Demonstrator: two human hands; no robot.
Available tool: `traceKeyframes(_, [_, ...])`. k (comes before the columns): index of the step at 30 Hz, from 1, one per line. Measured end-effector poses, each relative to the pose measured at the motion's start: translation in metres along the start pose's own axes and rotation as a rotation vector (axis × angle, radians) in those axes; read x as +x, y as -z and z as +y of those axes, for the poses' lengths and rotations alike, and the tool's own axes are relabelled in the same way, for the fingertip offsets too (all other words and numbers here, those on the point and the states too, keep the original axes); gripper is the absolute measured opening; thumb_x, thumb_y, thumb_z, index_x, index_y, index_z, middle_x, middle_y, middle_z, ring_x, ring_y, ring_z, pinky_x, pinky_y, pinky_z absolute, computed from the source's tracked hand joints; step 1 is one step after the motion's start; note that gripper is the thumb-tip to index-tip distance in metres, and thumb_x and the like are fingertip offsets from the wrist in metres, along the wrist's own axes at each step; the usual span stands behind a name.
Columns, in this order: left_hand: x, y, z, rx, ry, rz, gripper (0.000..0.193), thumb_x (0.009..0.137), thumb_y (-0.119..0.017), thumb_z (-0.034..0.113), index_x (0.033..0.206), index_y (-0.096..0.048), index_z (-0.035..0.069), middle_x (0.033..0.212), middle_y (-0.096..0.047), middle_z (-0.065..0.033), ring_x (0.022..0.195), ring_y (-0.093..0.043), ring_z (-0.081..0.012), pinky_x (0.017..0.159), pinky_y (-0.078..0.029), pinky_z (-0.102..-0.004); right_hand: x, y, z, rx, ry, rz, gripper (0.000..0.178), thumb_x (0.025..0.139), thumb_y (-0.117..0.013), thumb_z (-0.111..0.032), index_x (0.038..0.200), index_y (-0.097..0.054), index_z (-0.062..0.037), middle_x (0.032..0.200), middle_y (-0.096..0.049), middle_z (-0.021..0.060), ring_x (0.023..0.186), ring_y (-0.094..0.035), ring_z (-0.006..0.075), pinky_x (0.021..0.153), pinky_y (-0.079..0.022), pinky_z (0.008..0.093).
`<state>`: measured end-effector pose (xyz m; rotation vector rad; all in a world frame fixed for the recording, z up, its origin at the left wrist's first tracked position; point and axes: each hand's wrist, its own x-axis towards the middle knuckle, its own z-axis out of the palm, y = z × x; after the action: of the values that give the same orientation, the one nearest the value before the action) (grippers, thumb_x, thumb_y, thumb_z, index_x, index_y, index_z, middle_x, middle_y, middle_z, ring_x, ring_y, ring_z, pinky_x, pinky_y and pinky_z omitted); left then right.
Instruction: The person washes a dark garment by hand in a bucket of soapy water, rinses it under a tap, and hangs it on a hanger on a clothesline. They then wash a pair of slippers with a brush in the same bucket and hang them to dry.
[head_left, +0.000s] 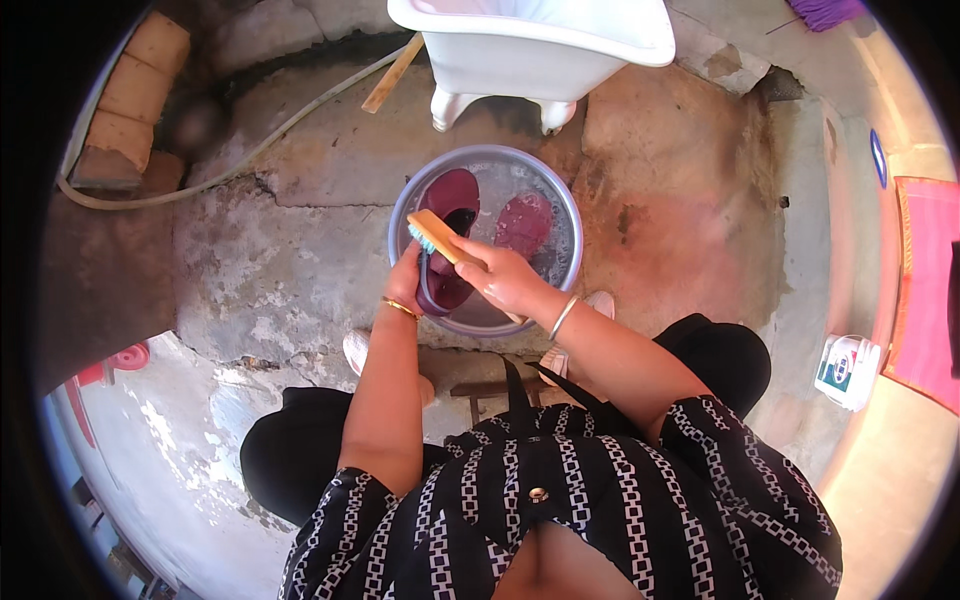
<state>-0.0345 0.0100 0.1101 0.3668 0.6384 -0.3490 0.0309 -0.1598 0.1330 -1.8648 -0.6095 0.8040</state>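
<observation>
A round, pale purple basin stands on the floor in front of me, with sudsy water in it. My left hand grips the near side of a maroon slip-on shoe over the basin's left part. In my right hand is a wooden scrubbing brush with pale blue bristles. Its bristle end lies across the shoe, close to my left fingers, and hides part of the shoe's middle. A second maroon shoe rests in the water on the right.
Beyond the basin is a white footed tub, with a wooden stick beside it. A pale hose curves over the concrete at left, near stacked bricks. A white container stands by the right wall.
</observation>
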Motion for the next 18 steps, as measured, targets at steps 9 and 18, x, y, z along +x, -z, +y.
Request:
traceKeyframes(9, [0.040, 0.039, -0.019, 0.015, -0.066, 0.123, 0.050, 0.097, -0.042, 0.043, 0.127, -0.050, 0.003, 0.117, -0.062, -0.0125, 0.102, -0.062, -0.0251, 0.092, -0.049, -0.0404, 0.049, 0.025, 0.075, -0.040, -0.251, 0.337, 0.050, 0.090, -0.054, -0.024, 0.134, -0.044, -0.0032, 0.114, -0.061, 0.0221, 0.105, -0.060, 0.0301, 0.088, -0.045, 0.0336])
traceKeyframes(18, [0.109, 0.084, -0.046, 0.737, -0.418, 0.808, 0.059, 0.096, -0.043, 0.045, 0.129, -0.047, -0.004, 0.123, -0.056, -0.0220, 0.114, -0.053, -0.0337, 0.097, -0.039, -0.0353, 0.008, -0.028, 0.088, -0.315, -0.320, -0.045, 0.048, 0.092, -0.049, -0.028, 0.136, -0.042, -0.0099, 0.104, -0.061, 0.0264, 0.099, -0.058, 0.0394, 0.086, -0.045, 0.0422])
